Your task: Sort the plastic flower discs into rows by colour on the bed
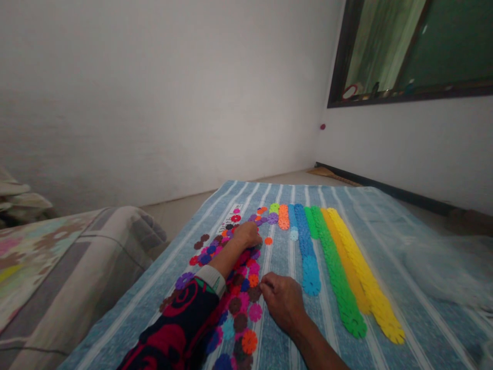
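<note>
My left hand [248, 235] reaches over the far part of a loose pile of mixed flower-shaped plastic discs. Its fingers are curled downward, and whatever they hold is hidden. Closer to me, my right hand [283, 300] is at the pile's right edge with thumb and forefinger pinched together. Those fingertips are beside a brown disc [254, 294]; I cannot tell if they grip it. A pink disc [255, 312] and an orange disc [249, 341] lie nearby. One small orange disc [268, 240] sits apart, right of my left hand.
Overlapping rows of blue discs [304, 241], green discs [335, 277] and yellow discs [367, 277] run along the striped cloth [408, 329]. Shorter orange [284, 218] and purple discs [272, 219] lie at the far end. Clear plastic bags [450, 267] lie on the right.
</note>
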Available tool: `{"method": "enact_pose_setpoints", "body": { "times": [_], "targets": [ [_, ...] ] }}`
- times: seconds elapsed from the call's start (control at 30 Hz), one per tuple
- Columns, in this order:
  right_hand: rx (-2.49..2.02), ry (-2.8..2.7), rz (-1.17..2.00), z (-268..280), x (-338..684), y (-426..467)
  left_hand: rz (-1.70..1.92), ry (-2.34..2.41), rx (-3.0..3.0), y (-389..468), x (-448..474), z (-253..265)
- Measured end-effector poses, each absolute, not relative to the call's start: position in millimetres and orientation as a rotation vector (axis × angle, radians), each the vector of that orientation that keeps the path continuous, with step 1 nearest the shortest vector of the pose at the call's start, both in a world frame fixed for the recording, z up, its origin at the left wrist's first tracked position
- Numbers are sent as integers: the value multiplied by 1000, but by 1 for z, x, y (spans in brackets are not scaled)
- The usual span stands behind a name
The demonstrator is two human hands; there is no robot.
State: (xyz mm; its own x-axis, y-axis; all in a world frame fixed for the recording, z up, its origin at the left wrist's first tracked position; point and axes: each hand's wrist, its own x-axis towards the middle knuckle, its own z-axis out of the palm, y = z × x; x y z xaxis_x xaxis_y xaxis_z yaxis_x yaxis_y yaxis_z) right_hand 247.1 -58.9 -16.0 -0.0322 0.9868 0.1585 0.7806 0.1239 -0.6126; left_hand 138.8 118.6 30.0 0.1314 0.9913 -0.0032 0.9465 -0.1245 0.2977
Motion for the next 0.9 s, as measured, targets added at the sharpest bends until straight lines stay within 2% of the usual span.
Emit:
{"method": "enact_pose_setpoints", "body": {
  "times": [0.23,0.43,0.67,0.9],
  "targets": [
    [-1683,-1867,498,-18,247,-58,269,1848,2162,124,134,32],
    [-1690,-1860,500,-20,247,-58,449,1834,1994,154,121,33],
    [-1659,-1843,492,-25,246,-57,655,2077,1866,214,116,31],
    [-1647,-1835,487,-34,245,-55,568,2179,1949,226,119,21]
  ]
}}
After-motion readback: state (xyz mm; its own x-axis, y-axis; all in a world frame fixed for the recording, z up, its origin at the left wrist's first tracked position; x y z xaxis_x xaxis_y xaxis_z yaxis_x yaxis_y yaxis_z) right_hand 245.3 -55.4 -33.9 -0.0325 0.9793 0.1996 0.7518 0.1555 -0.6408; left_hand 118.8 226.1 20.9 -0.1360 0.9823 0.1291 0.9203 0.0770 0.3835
